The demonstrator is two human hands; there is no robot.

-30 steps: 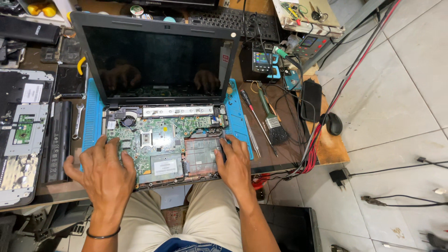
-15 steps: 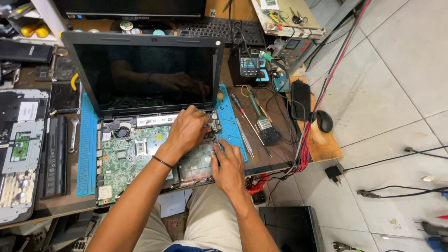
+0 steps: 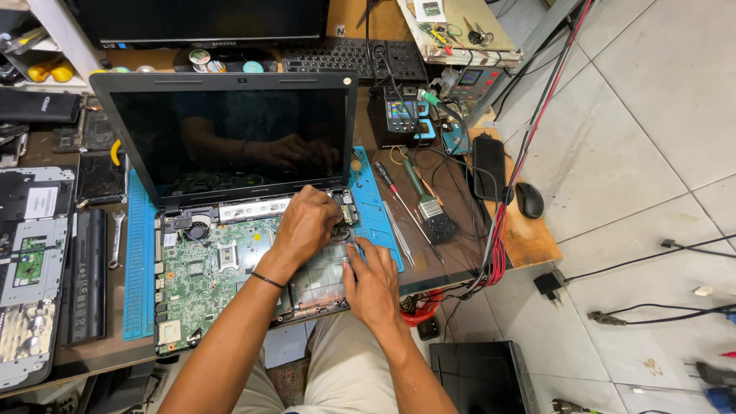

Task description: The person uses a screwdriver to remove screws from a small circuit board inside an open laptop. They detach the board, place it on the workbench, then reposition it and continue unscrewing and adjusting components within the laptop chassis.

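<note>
Head view, L hand (image 3: 307, 226) on laptop board (image 3: 207, 268), R hand (image 3: 372, 280) beside

— What kind of place am I looking at through the head camera?

— I'm seeing an electronics repair workshop. An opened laptop (image 3: 230, 222) is lying with its green circuit board exposed on a blue work mat (image 3: 139, 261), and the wooden counter (image 3: 529, 238) is crowding up with gear.

— What else is telling you that?

— A small bench meter (image 3: 404, 115) is sitting behind a cleaning brush (image 3: 429, 207) and a screwdriver (image 3: 387, 184). Removed laptop parts (image 3: 31, 276) are piling up at the left, a spare keyboard (image 3: 353, 57) is resting near a monitor (image 3: 199, 19), and red cables (image 3: 502, 230) are trailing down to the tiled floor (image 3: 652, 115).
</note>
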